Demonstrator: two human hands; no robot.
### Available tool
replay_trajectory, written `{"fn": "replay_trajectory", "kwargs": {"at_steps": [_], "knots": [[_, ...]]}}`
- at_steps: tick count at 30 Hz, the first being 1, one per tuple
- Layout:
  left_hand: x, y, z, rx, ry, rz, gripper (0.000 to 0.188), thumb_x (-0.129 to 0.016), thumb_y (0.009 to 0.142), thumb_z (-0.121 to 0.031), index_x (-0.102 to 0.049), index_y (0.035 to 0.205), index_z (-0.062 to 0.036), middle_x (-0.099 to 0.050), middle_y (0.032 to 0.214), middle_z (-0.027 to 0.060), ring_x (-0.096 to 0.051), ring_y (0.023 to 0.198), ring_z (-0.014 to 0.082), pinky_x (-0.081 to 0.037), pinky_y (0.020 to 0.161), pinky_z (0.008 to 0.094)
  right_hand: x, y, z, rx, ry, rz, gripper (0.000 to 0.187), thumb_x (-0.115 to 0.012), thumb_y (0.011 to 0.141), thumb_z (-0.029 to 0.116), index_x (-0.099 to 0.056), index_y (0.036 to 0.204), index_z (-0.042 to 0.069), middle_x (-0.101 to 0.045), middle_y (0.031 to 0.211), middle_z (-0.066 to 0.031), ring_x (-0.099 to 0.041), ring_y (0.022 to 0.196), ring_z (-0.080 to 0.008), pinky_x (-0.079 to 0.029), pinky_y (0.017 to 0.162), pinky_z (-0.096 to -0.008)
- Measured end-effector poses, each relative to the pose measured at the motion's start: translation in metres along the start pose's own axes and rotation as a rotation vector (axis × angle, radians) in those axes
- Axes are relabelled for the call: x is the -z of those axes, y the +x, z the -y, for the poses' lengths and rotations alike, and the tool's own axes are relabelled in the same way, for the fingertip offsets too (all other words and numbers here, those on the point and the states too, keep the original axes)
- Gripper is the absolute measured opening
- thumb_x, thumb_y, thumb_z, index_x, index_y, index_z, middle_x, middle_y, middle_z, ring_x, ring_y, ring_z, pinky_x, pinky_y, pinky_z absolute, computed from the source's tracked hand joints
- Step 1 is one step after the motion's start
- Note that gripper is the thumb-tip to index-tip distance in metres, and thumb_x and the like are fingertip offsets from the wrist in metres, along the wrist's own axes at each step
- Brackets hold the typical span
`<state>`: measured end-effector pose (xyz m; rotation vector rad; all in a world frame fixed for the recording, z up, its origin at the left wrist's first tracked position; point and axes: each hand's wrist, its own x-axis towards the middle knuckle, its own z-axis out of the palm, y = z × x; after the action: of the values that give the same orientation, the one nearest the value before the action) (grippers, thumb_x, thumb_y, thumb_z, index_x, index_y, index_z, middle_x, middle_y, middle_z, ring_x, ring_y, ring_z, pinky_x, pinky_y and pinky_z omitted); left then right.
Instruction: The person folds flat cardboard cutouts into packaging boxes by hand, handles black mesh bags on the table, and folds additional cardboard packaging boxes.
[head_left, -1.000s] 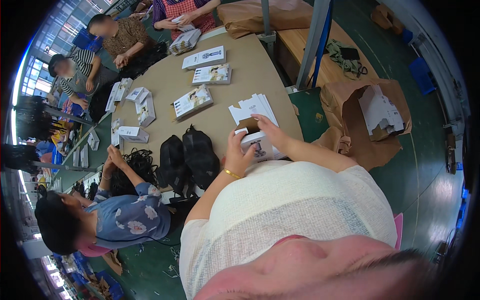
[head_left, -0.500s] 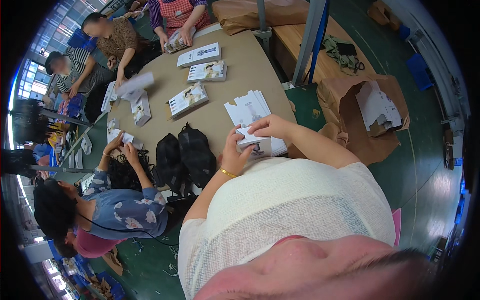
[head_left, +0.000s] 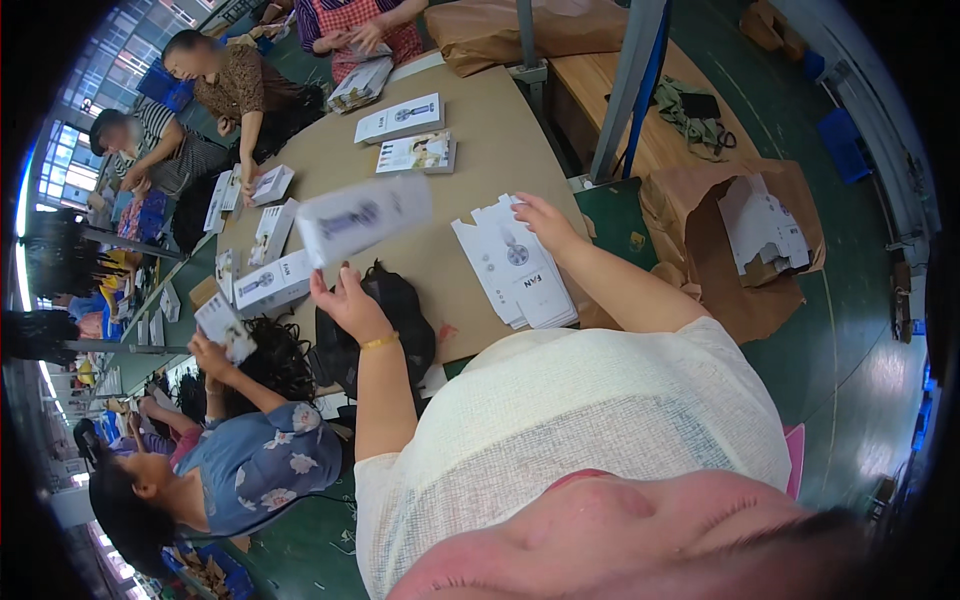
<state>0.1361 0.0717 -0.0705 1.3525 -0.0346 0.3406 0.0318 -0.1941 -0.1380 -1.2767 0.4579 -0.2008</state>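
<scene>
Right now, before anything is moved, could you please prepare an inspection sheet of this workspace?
Surface: brown tabletop, partly covered.
Job's things: blurred white box above the table; stack of flat white cartons; printed box lying farther off.
Clutter: black bags near the left forearm.
Hands: left hand at the blurred box, contact unclear; right hand at the carton stack's edge, grip unclear.
Cables: black tangle, cannot tell if cable.
Surroundings: co-workers; open paper sack; metal post.
</scene>
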Motion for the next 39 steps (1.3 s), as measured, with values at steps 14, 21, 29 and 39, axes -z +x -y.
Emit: {"fn": "replay_trajectory", "kwargs": {"at_steps": [14,21,29,39], "knots": [[-0.037,-0.060,0.155,0.802,0.344,0.525,0.061,-0.056,0.084,-0.034,-0.033,0.133,-0.0055,-0.051,0.116,0.0108,-0.051,0.100,0.0210,-0.043,0.076,0.0359,0.011,0.050,-0.077,-0.015,-0.479,-0.180,0.053,-0.060,0.073,0.005,-0.046,0.124,0.005,-0.054,0.095,-0.0088,-0.053,0.085,-0.0176,-0.046,0.073,-0.0290],[-0.031,-0.029,0.088,0.623,0.653,0.506,0.034,-0.061,0.083,-0.033,-0.057,0.086,0.0007,-0.061,0.075,0.0077,-0.055,0.067,0.0134,-0.042,0.060,0.0257,-0.037,-0.017,-0.023,0.207,-0.250,0.043,0.022,-0.051,0.074,-0.002,-0.051,0.094,0.006,-0.044,0.076,0.0011,-0.043,0.069,-0.0069,-0.038,0.065,-0.0205],[-0.018,-0.070,0.049,0.591,-0.029,0.556,0.022,-0.059,0.085,-0.012,-0.053,0.104,-0.0027,-0.058,0.088,0.0032,-0.053,0.081,0.0095,-0.042,0.072,0.0221,-0.059,-0.062,-0.002,0.261,-0.026,0.109,0.032,-0.044,0.081,0.007,-0.044,0.112,0.004,-0.050,0.099,-0.0073,-0.048,0.093,-0.0142,-0.039,0.087,-0.0282],[-0.033,-0.070,0.032,0.742,-0.151,0.470,0.034,-0.038,0.073,0.009,-0.051,0.102,-0.0042,-0.054,0.105,0.0074,-0.051,0.091,0.0171,-0.041,0.081,0.0274,-0.083,-0.115,0.005,0.396,-0.197,0.289,0.051,-0.041,0.079,0.006,-0.031,0.129,0.003,-0.042,0.117,-0.0116,-0.041,0.112,-0.0205,-0.028,0.102,-0.0327]]}}
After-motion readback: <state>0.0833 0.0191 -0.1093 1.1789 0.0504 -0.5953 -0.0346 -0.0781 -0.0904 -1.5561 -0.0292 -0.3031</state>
